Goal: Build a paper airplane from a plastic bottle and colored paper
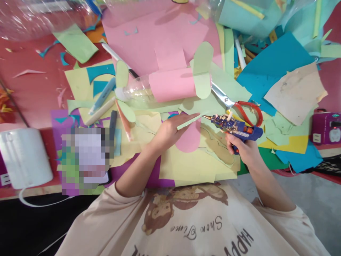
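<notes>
My right hand (pixel 241 145) is closed round the handle of a blue hot glue gun (pixel 239 128), its barrel crusted with paper scraps. The gun's nozzle points left, at the end of a light green paper strip (pixel 188 121); whether they touch I cannot tell. That strip is held in my left hand (pixel 170 129), fingers partly hidden behind it. Just beyond lies a clear plastic bottle (pixel 137 89) on its side, wrapped in pink paper (pixel 173 84), with light green rounded pieces (pixel 204 71) at its ends. Red-handled scissors (pixel 247 112) lie behind the glue gun.
Coloured paper sheets and offcuts cover the table, including a large pink sheet (pixel 170 35) and a blue sheet (pixel 277 67). Markers (pixel 102 95) lie to the left. A white pouch (pixel 25 158) is at far left, a purple box (pixel 326 128) at far right.
</notes>
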`<state>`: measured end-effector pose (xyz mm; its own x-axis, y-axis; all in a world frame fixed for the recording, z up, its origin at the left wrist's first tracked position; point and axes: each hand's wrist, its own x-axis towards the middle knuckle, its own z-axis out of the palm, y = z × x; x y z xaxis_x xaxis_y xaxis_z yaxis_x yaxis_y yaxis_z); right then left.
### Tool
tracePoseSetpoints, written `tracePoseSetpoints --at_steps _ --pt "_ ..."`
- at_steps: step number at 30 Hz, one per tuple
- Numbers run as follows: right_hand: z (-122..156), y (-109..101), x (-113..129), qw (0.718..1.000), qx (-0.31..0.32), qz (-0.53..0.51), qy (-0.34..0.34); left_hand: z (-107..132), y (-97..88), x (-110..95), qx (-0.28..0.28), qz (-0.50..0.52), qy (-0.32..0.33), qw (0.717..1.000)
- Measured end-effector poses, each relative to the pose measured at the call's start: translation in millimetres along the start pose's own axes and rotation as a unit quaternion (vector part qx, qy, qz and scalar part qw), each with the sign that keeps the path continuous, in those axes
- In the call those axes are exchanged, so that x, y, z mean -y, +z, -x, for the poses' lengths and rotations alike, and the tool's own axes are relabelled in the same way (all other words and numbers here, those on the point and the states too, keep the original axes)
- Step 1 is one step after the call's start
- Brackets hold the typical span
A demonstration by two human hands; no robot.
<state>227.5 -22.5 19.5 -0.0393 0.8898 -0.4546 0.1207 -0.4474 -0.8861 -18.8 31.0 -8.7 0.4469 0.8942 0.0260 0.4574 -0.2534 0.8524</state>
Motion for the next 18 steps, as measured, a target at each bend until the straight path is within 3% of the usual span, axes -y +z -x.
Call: tracePoseSetpoints --at_steps 18 --pt "-0.1 -5.4 -4.8 0.998 -0.045 -0.034 0.015 0.1 0.3 0.9 -0.003 -0.001 -0.007 1.0"
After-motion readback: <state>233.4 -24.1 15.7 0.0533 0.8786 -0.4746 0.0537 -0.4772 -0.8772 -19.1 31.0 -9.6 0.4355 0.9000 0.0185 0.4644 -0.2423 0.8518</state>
